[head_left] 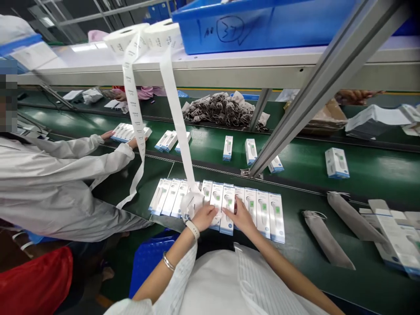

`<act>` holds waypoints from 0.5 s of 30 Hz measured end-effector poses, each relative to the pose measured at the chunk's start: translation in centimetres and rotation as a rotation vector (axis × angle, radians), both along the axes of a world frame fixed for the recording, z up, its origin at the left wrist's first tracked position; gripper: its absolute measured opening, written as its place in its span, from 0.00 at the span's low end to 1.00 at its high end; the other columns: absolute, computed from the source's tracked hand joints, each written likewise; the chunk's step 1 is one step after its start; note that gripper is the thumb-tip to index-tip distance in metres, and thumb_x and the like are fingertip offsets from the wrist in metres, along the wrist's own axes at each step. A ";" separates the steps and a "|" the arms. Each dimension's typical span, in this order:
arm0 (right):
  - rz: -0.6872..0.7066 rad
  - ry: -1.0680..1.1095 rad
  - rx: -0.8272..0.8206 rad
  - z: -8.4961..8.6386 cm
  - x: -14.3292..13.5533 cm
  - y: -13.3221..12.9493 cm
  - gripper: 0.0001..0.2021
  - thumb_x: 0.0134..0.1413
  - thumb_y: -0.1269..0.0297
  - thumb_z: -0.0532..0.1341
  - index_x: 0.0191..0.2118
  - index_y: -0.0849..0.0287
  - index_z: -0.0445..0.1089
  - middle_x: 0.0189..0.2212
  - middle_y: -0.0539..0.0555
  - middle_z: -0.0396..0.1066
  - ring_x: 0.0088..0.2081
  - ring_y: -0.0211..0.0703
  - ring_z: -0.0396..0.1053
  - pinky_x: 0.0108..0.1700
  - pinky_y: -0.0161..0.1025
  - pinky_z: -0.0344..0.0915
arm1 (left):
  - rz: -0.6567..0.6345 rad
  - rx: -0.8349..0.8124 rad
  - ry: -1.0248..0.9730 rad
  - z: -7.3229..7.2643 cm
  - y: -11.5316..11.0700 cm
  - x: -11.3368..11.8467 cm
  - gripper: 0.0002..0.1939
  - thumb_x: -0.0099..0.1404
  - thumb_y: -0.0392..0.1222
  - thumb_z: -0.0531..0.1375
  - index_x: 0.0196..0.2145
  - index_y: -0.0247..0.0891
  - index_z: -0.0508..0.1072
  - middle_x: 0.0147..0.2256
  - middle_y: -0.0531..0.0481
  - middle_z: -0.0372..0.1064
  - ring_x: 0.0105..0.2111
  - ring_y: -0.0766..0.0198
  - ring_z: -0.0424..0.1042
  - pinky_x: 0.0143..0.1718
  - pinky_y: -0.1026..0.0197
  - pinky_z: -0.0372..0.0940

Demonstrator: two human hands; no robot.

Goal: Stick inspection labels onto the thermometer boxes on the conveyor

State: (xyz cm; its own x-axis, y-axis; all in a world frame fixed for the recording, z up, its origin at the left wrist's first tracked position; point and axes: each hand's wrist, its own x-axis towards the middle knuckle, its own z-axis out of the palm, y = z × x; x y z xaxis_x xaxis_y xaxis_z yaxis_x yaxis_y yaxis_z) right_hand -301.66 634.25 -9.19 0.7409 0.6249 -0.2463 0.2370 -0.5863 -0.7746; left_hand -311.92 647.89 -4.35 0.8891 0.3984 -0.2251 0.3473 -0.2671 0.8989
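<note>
A row of slim white-and-blue boxes [276,216] with small green marks lies side by side before me. My right hand [243,217] grips one white box [227,218] near the row's middle, thumb across its face and fingers at its right edge. That box sits slightly nearer me than its neighbours. My left hand [204,217] is closed in a pinch just left of it, over the adjoining boxes; what its fingertips hold is too small to make out. A white label strip [179,118] hangs from above into a crumpled loop [192,203] beside my left hand.
Label rolls [162,35] and a blue bin [262,26] stand on the overhead shelf. A slanted metal post [315,96] crosses at right. More boxes lie on the green conveyor belt [295,153]. Grey pouches [328,240] lie right. A co-worker's hands [133,142] handle boxes at left.
</note>
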 end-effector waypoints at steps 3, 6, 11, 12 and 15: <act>0.017 0.081 0.045 0.2 0.4 -0.5 0.35 0.47 0.45 0.53 0.57 0.64 0.51 0.45 0.63 0.63 0.42 0.51 0.66 0.43 0.48 0.63 | 0.012 0.070 -0.012 0.2 0.3 -0.9 0.18 0.58 0.51 0.51 0.17 0.38 0.65 0.25 0.48 0.64 0.30 0.59 0.64 0.37 0.57 0.59; -0.126 -0.083 0.055 0.6 2.7 -2.8 0.30 0.49 0.45 0.50 0.53 0.61 0.57 0.46 0.62 0.63 0.46 0.53 0.62 0.48 0.50 0.59 | 0.112 0.121 0.077 1.3 3.4 -3.6 0.14 0.57 0.49 0.52 0.21 0.39 0.69 0.28 0.45 0.67 0.33 0.56 0.66 0.39 0.55 0.59; -0.612 -0.094 -0.239 0.1 8.4 -8.6 0.38 0.42 0.43 0.55 0.55 0.65 0.55 0.53 0.69 0.56 0.53 0.63 0.55 0.52 0.56 0.53 | 0.560 0.353 0.406 2.9 12.3 -8.8 0.08 0.56 0.41 0.54 0.22 0.36 0.67 0.41 0.37 0.65 0.46 0.42 0.60 0.44 0.42 0.52; -0.613 0.052 -0.226 -0.3 9.0 -9.5 0.37 0.42 0.43 0.55 0.54 0.65 0.57 0.52 0.69 0.58 0.51 0.62 0.58 0.50 0.54 0.56 | 0.640 0.344 0.401 2.9 13.8 -9.4 0.08 0.56 0.39 0.54 0.22 0.36 0.67 0.42 0.36 0.64 0.48 0.40 0.57 0.44 0.41 0.51; -0.510 0.219 -0.104 -1.7 9.7 -10.6 0.27 0.43 0.45 0.55 0.45 0.59 0.67 0.42 0.64 0.69 0.41 0.55 0.68 0.42 0.47 0.64 | 0.691 0.198 0.351 2.0 16.9 -10.1 0.09 0.55 0.37 0.55 0.19 0.35 0.65 0.33 0.39 0.68 0.43 0.44 0.63 0.41 0.48 0.56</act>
